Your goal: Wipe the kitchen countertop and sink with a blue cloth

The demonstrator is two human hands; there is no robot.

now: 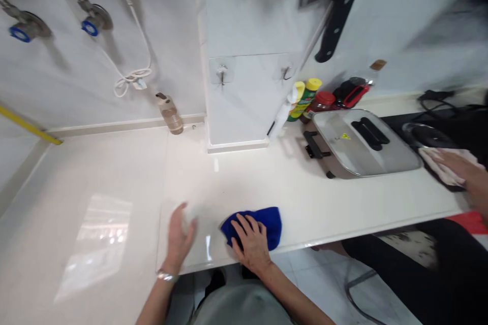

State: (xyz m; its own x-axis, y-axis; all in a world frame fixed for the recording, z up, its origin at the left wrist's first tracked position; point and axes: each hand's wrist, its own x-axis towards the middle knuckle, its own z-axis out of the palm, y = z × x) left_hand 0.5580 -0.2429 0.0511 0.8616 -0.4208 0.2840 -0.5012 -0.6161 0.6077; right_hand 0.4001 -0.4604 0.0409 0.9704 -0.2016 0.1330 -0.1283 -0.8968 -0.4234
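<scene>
My right hand (pixel 252 245) presses down on a blue cloth (pixel 272 226) at the counter's front edge, its fingers spread and bent over the fabric. Part of the cloth is hidden beneath the palm. To the left, my left hand (pixel 180 238), with a silver watch band (pixel 166 276) at the wrist, is raised over the white counter (pixel 198 177). Its thumb and fingers are apart, slightly blurred. A pale patch shows between them, and I cannot make out any object there.
An electric pan with a lid (pixel 366 142) stands to the right, bottles (pixel 305 99) behind it. A small brown bottle (pixel 171 114) leans by the wall. A cleaver's black handle (pixel 335 25) hangs above. Far right, another person's hand (pixel 455 162) rests on a pale cloth (pixel 442 172).
</scene>
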